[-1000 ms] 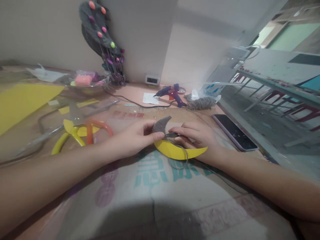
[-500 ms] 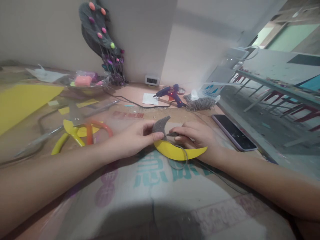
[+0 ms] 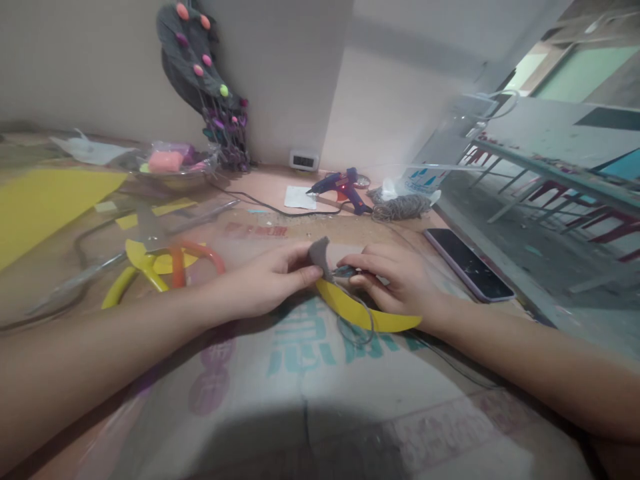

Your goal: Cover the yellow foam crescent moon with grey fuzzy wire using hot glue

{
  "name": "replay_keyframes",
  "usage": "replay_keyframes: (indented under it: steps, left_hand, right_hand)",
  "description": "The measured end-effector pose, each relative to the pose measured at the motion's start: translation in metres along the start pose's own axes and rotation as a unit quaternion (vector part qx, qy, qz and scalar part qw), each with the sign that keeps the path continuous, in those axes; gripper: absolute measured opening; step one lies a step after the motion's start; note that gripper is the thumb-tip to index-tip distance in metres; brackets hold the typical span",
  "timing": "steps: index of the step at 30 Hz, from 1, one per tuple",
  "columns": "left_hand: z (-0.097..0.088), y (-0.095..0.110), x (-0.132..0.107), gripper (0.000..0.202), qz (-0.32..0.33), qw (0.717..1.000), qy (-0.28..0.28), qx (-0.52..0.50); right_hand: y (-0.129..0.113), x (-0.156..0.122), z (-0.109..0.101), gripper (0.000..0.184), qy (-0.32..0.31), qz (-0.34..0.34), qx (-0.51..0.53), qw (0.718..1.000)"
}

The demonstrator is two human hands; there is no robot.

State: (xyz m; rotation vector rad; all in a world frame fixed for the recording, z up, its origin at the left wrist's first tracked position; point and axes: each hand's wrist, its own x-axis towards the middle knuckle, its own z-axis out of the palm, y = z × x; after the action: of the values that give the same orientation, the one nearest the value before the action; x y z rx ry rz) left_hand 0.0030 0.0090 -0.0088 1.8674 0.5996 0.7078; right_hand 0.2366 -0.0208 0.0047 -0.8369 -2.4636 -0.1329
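Observation:
My left hand [image 3: 280, 279] pinches a yellow crescent cutout [image 3: 367, 312] between thumb and fingers. Its upper end is wound tightly in grey yarn [image 3: 319, 256], while the bare yellow part curves down to the right beneath my other hand. Just right of the wrapped part, the fingers of my right hand [image 3: 393, 273] are bent together around the yarn; the exact grip is partly hidden. A loose loop of yarn [image 3: 373, 323] hangs across the yellow part, and a strand trails off to the right under my wrist.
Scissors with an orange handle [image 3: 179, 267] and yellow-handled scissors [image 3: 120, 287] lie left. A glue gun [image 3: 340, 187], a yarn skein [image 3: 403, 208] and a small digital clock [image 3: 303, 160] are behind. A phone [image 3: 467, 265] lies right, near the table edge. A decorated grey crescent [image 3: 187, 60] hangs on the wall.
The crescent has turned in my left hand: its yellow tip now points lower right and its wrapped end stands more upright. My right hand stays close beside it.

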Motion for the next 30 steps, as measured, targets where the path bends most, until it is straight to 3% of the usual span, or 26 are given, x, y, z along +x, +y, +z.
replay_keyframes:
  steps: [30]
  left_hand:
    - [0.0014, 0.0025, 0.0, 0.018, -0.018, 1.0, -0.018, -0.011]
  right_hand:
    - [0.0009, -0.0008, 0.002, 0.022, 0.002, -0.015, -0.002, 1.0]
